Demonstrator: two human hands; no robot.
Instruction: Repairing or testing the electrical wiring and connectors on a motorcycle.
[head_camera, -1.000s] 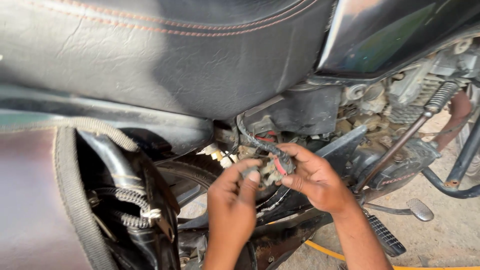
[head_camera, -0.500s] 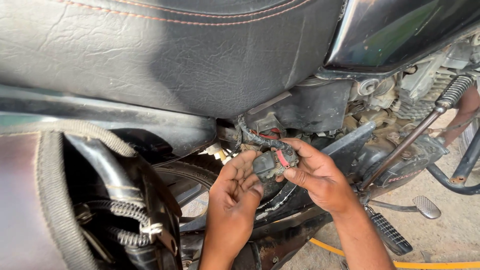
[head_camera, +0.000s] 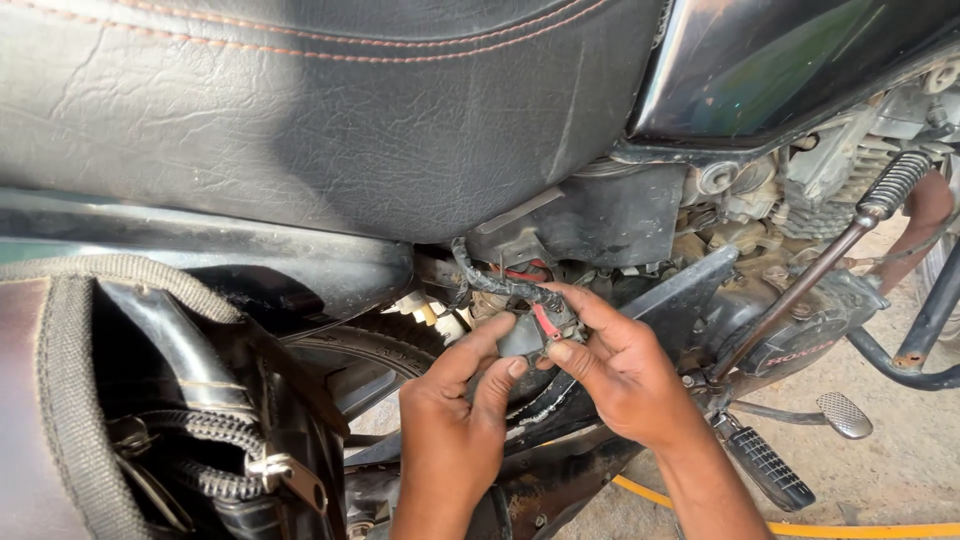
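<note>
Both hands meet under a motorcycle's black leather seat (head_camera: 300, 110). My left hand (head_camera: 455, 410) and my right hand (head_camera: 620, 365) pinch a small dark plastic connector (head_camera: 530, 330) with a red tab from either side. A taped black wire bundle (head_camera: 490, 280) runs from the connector up into the frame beneath the seat. Red wires show just behind it. The connector's far side is hidden by my fingers.
A black side cover (head_camera: 600, 215) and the dusty engine (head_camera: 790, 200) sit to the right, with a kick-start lever (head_camera: 830, 250), footpeg (head_camera: 765, 465) and brake pedal (head_camera: 845, 415). An open dark bag (head_camera: 190, 420) with a zip hangs at lower left. A yellow hose (head_camera: 800, 525) lies on the ground.
The view has shifted slightly closer. Both hands stay on the connector; my left fingers have moved up onto it and my right thumb now presses by the red tab.
</note>
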